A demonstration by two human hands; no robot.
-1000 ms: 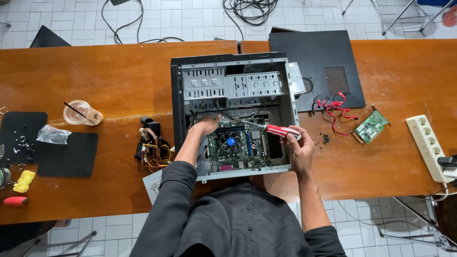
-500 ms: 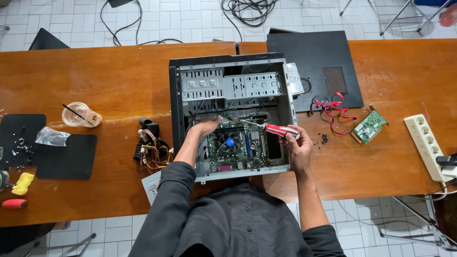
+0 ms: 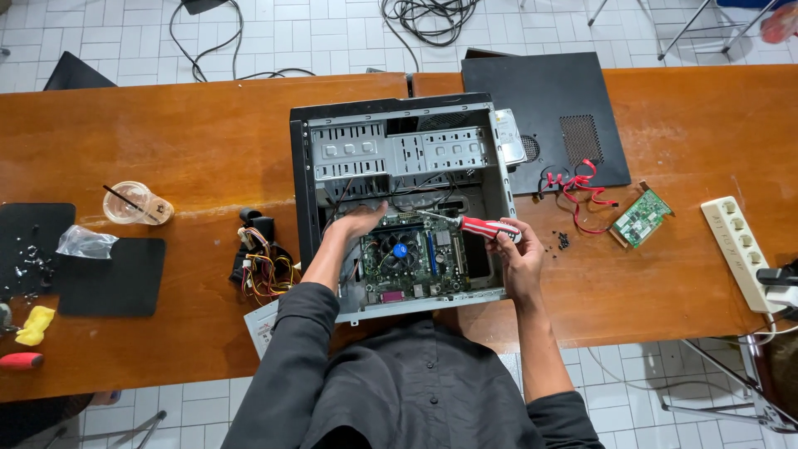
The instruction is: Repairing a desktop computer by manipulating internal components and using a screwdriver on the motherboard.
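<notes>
While the clear plastic cup and the bundle of coloured wires lie on the brown wooden table just as they did a second ago, little has changed. Inside the open black computer case, the left hand still rests above the green motherboard, fingers held loosely together. Just right, the right hand keeps its fingers wrapped around the red-and-white-handled screwdriver, tip pointing left into the case as before. The small green circuit card lies unmoved.
</notes>
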